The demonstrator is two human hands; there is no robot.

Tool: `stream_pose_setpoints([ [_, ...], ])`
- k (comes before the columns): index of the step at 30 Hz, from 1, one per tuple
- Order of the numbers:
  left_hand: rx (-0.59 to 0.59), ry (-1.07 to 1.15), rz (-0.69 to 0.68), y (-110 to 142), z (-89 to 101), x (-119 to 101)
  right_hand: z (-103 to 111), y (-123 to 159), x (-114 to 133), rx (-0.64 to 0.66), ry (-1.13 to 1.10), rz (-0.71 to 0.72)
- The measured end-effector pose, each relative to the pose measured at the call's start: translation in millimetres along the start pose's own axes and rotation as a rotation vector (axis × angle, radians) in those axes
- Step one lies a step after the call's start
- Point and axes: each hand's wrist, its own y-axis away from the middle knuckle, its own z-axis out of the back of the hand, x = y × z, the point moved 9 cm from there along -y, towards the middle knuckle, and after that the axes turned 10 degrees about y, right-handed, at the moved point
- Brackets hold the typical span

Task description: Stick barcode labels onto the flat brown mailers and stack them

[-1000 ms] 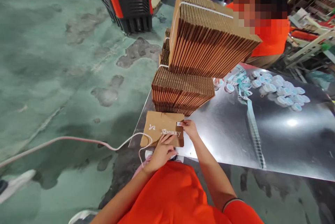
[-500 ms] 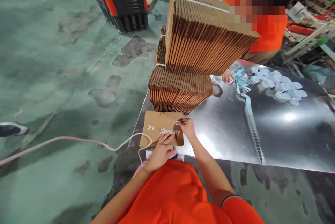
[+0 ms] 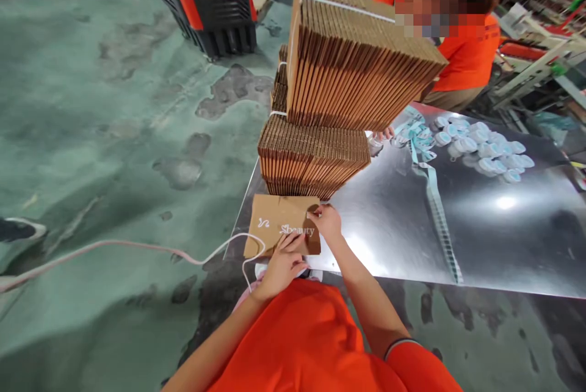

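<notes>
The left hand [image 3: 284, 264], fingers spread, rests on the cardboard box [image 3: 270, 239]; the right hand [image 3: 328, 221] pinches what seems a small label [image 3: 310, 215] at its edge.

The bench [image 3: 389, 227] has a smooth metal top, glossy enough to throw back bright streaks of light. The flat box [image 3: 274, 221] on it is brown cardboard, matt and plain-looking — its white lettering just as dull. The stacked cartons [image 3: 361, 74] show rough, ridged cardboard edges. The floor [image 3: 114, 178] looks smooth with a slight sheen — its grey patches blotchy. The shirt [image 3: 297, 343] is soft, matt orange cloth, creased in front.
</notes>
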Motion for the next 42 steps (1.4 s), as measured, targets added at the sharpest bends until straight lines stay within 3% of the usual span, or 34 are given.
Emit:
stream_pose_setpoints([
  [6, -0.008, 0.006, 0.013, -1.0, -3.0, 2.1, -22.9, -15.5, -17.9, 0.197, -0.156, -0.039],
  [11, -0.030, 0.117, 0.029, -1.4, 2.3, 2.2, -14.0, -3.8, -20.3, 0.148, -0.238, -0.010],
  [13, -0.130, 0.213, 0.083, 0.4, 17.0, 10.2, -6.0, 9.7, -16.9, 0.087, -0.242, -0.004],
  [17, -0.567, 0.211, 0.222, 15.2, 71.3, 37.7, -0.6, 38.1, -7.6, -0.009, -0.138, -0.060],
  [19, -0.695, 0.169, 0.276, 22.0, 89.3, 49.4, -1.9, 47.4, -1.8, -0.029, -0.075, -0.075],
  [22, -0.701, 0.193, 0.331, 23.2, 96.4, 62.5, -2.2, 52.9, 5.1, -0.062, -0.078, -0.058],
  [25, -0.688, 0.209, 0.344, 24.7, 96.4, 61.6, 4.8, 54.1, 10.0, -0.157, -0.165, -0.017],
  [27, -0.711, 0.212, 0.359, 28.5, 96.9, 53.6, 9.5, 56.2, 10.8, -0.215, -0.289, -0.007],
  [30, -0.751, 0.235, 0.356, 34.0, 97.5, 28.1, 8.9, 62.0, 1.3, -0.177, -0.619, -0.013],
  [33, -0.713, 0.288, 0.295, 32.4, 92.4, -8.9, 17.6, 72.4, -42.6, -0.126, -0.895, -0.060],
  [36, -0.629, 0.375, 0.220, 28.0, 81.5, -40.1, 43.2, 81.1, -133.3, -0.153, -0.922, -0.238],
  [39, -0.562, 0.415, 0.191, 26.9, 69.1, -52.9, 82.5, 85.8, -223.8, -0.259, -0.597, -0.489],
  [40, -0.539, 0.403, 0.187, 27.0, 64.9, -54.2, 97.8, 86.8, -238.9, -0.318, -0.448, -0.538],
  [42, -0.500, 0.372, 0.183, 27.7, 57.5, -54.0, 117.1, 86.9, -234.9, -0.403, -0.266, -0.528],
])
